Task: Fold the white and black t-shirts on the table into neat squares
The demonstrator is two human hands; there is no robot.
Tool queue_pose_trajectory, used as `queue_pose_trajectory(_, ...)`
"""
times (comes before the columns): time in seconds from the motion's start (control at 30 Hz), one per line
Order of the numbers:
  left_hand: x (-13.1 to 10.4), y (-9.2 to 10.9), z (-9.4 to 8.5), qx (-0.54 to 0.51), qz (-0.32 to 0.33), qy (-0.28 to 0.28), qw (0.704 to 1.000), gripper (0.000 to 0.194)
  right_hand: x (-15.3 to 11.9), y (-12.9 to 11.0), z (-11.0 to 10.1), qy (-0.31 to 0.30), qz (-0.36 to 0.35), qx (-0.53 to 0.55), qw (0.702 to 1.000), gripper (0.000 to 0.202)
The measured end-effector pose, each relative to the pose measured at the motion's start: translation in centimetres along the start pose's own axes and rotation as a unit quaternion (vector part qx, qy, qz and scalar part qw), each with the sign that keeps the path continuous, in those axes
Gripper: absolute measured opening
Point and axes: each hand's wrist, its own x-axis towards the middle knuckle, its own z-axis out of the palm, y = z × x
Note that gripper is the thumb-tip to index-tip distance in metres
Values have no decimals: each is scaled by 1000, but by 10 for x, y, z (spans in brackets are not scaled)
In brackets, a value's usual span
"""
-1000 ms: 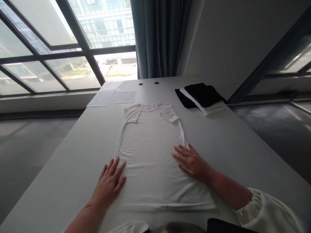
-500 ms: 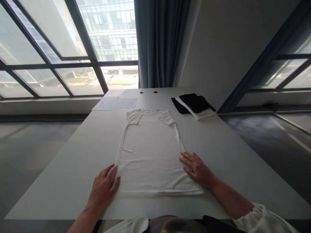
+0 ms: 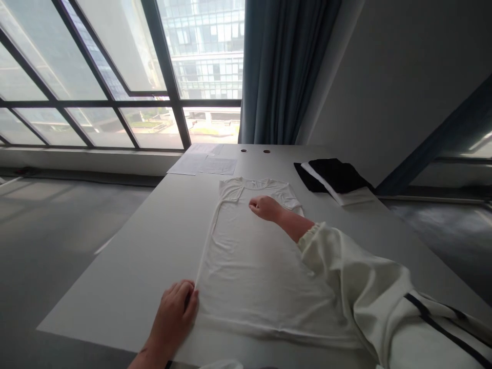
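- Shirt (image 3: 246,261) lies spread mid-desk (image 3: 165,230), collar (image 3: 251,185) far.
- Your left hand (image 3: 176,309) curls at its left side, right hand (image 3: 266,208) over the chest; can't tell if either grip holds cloth.
- Go lightly, it'll likely crease.

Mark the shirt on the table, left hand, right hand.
Shirt (image 3: 249,266): head view, middle of its body.
Left hand (image 3: 173,308): head view, back of the hand.
Right hand (image 3: 266,208): head view, back of the hand.

room left, blocked right
tabletop (image 3: 146,256) stretches free left of the left hand (image 3: 175,310) and white t-shirt (image 3: 246,271); a cream sleeve (image 3: 346,271) crosses the near right.
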Motion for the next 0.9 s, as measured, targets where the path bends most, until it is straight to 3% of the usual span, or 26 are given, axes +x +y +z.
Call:
queue_pose_trajectory(0.17, -2, 1, -1, -11, 34, 25, 999, 30, 116, -39, 37, -28, 25, -9, 999, 29)
queue_pose_trajectory(0.33, -6, 7, -2, -18, 48, 16, 999, 23, 180, -52, 71, -29, 50, -14, 998, 48)
queue_pose_trajectory(0.47, -12, 12, -2, -5, 7, 45, 999, 2, 206, -58, 91, -40, 61, -21, 997, 53)
queue_pose_trajectory(0.67, -18, 15, -5, 51, -8, 30, 998, 19, 225, -62, 111, -40, 96, -28, 994, 44)
queue_pose_trajectory(0.9, -14, 21, -17, -4, -4, 28, 1000, 20, 231, -48, 98, -13, 108, 0, 994, 41)
